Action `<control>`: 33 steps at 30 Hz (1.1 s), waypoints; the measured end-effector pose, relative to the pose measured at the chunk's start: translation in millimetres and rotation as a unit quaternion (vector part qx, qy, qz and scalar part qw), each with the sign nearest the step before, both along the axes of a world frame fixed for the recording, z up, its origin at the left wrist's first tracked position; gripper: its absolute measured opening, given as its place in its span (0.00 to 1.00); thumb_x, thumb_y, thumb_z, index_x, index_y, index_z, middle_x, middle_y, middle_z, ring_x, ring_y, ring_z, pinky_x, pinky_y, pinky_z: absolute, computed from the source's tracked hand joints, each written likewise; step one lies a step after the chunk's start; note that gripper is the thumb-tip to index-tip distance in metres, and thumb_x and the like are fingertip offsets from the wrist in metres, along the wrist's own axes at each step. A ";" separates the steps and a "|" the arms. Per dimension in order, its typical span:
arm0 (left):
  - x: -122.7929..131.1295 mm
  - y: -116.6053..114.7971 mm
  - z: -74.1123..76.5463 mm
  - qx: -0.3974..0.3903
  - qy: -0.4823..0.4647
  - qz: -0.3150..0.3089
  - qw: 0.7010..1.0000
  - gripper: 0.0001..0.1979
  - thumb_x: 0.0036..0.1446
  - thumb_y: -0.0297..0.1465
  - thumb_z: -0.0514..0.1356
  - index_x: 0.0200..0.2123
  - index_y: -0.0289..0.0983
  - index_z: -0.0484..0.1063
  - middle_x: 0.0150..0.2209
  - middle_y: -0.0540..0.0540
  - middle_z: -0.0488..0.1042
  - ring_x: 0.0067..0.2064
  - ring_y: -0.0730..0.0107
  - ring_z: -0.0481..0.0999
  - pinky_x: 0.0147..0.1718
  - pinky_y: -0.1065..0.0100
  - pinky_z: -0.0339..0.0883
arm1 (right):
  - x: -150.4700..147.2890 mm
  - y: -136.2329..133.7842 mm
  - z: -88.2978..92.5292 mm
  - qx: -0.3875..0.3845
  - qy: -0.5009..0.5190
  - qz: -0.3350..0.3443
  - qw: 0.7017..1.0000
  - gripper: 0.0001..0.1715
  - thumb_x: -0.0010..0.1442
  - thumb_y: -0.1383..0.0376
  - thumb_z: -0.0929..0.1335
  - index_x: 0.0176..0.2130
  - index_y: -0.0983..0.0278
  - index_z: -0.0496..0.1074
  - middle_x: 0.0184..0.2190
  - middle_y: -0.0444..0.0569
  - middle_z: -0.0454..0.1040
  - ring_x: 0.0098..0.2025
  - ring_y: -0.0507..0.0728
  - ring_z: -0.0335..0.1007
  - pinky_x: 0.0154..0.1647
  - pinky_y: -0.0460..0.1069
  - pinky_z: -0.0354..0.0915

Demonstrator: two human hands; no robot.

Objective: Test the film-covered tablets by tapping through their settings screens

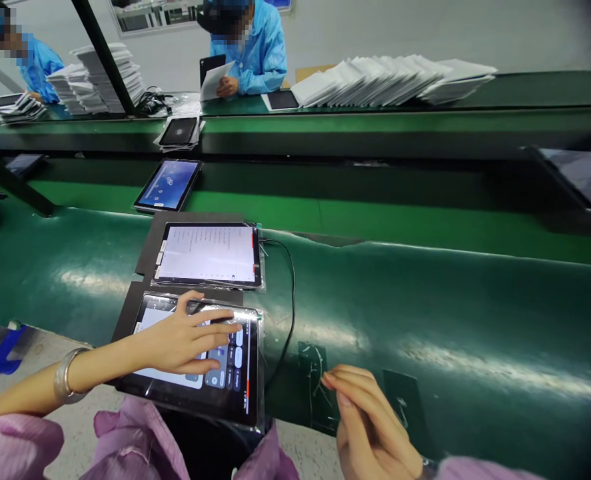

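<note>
My left hand (182,340) lies with its fingers spread over the lit screen of the near tablet (210,403), the fingertips on or just above several dark and light tiles. That tablet has clear film at its edges and rests at the bench's front edge. Directly beyond it lies a second tablet (208,253), its screen showing a white page with lines of text. To the right, over the green bench, my right hand (370,420) has its fingers pressed together near the thumb. I see nothing between them.
A black cable (294,293) runs beside both tablets on the green bench (450,327). Farther back are a stacked tablet with a blue screen (169,185) and another tablet (585,175) at right. Two people in blue sit opposite, near white stacks (370,80). A dark post (102,53) slants at left.
</note>
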State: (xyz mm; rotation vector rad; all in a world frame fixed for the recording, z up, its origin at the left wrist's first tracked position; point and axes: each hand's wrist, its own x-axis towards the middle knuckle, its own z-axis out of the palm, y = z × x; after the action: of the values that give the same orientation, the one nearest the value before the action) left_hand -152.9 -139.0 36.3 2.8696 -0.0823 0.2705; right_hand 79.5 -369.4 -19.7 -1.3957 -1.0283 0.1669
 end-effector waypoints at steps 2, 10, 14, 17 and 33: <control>-4.5 4.5 4.4 0.008 -0.003 0.033 0.999 0.10 0.76 0.34 0.54 0.56 0.40 0.65 0.63 0.40 0.76 0.69 0.54 0.68 0.71 0.46 0.32 | 3.5 1.1 -3.0 -0.015 0.003 -0.005 1.000 0.19 0.66 0.74 0.68 0.48 0.53 0.81 0.37 0.49 0.78 0.41 0.62 0.73 0.41 0.58 0.70; -33.7 16.0 13.6 0.030 0.050 0.147 0.987 0.12 0.73 0.29 0.55 0.57 0.43 0.64 0.65 0.42 0.74 0.69 0.50 0.67 0.68 0.43 0.42 | 15.4 27.8 -6.7 -0.138 -0.009 0.072 0.988 0.13 0.71 0.67 0.68 0.49 0.53 0.80 0.42 0.47 0.80 0.46 0.59 0.77 0.47 0.54 0.73; -42.6 16.7 14.8 0.031 0.061 0.169 0.983 0.12 0.71 0.29 0.57 0.55 0.43 0.67 0.65 0.43 0.74 0.69 0.49 0.68 0.68 0.44 0.45 | 14.8 46.2 -8.9 -0.190 -0.044 0.114 0.974 0.12 0.72 0.62 0.68 0.53 0.52 0.78 0.48 0.48 0.80 0.50 0.59 0.78 0.54 0.56 0.74; -51.2 16.8 11.1 0.026 0.042 0.158 0.986 0.13 0.70 0.27 0.57 0.55 0.44 0.67 0.63 0.44 0.76 0.67 0.51 0.71 0.69 0.45 0.45 | 12.1 55.4 -12.1 -0.219 -0.061 0.147 0.963 0.14 0.72 0.60 0.67 0.55 0.51 0.77 0.51 0.49 0.79 0.53 0.59 0.77 0.56 0.57 0.74; -75.3 7.5 -6.0 0.056 -0.008 0.252 0.966 0.22 0.65 0.33 0.55 0.61 0.49 0.67 0.61 0.48 0.78 0.63 0.45 0.75 0.67 0.40 0.46 | 20.1 76.4 -19.6 -0.239 -0.050 0.130 0.961 0.14 0.73 0.58 0.66 0.54 0.53 0.77 0.51 0.50 0.79 0.54 0.61 0.76 0.57 0.60 0.74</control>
State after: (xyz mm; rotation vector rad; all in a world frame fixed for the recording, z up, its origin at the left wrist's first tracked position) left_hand -228.2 -131.5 30.3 2.9520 0.6576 0.3941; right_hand 99.6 -293.0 -39.4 -1.7084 -1.3122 0.5737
